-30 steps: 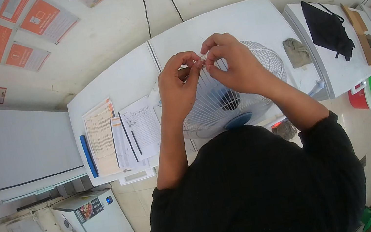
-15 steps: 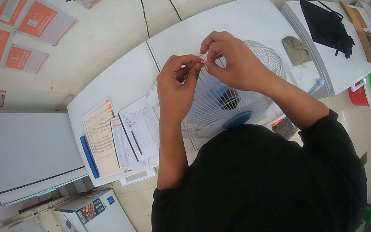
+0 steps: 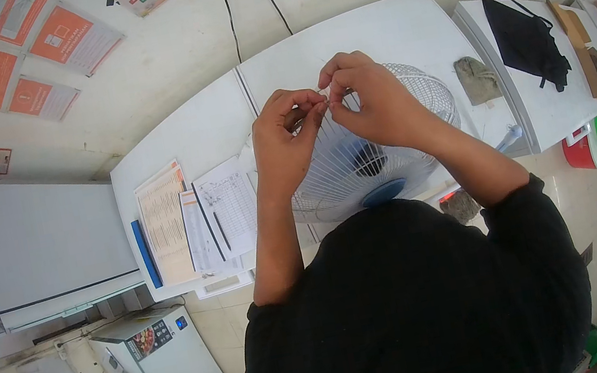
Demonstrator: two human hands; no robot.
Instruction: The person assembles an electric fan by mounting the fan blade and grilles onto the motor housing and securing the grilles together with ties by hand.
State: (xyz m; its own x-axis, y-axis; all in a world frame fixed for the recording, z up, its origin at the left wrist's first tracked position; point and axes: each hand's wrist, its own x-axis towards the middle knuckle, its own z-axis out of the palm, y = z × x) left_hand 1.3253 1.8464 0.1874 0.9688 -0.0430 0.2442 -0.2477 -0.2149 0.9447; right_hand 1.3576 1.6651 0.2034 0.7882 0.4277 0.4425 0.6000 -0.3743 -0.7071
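A fan [image 3: 332, 172] with white wire grilles and a blue centre sits on the white tabletop in front of me. At its far edge my left hand [image 3: 277, 142] is closed, with thumb and fingertips pinched together. Just to the right, my right hand [image 3: 377, 104] pinches at the same spot, its fingertips almost meeting those of the left. Whatever small piece lies between the fingertips is too small and covered to make out. A grey-brown cloth [image 3: 477, 80] lies to the right of the fan.
Papers [image 3: 225, 199] with a pen and a blue folder [image 3: 146, 253] lie on the table's left part. On the right-hand surface are a black bag [image 3: 529, 46] and an open cardboard box [image 3: 579, 49]. Two black power cords [image 3: 230, 15] hang down the wall behind the table.
My right fingertips have shifted slightly left, closer to the left ones. My left hand and the fan stay nearly where they were.
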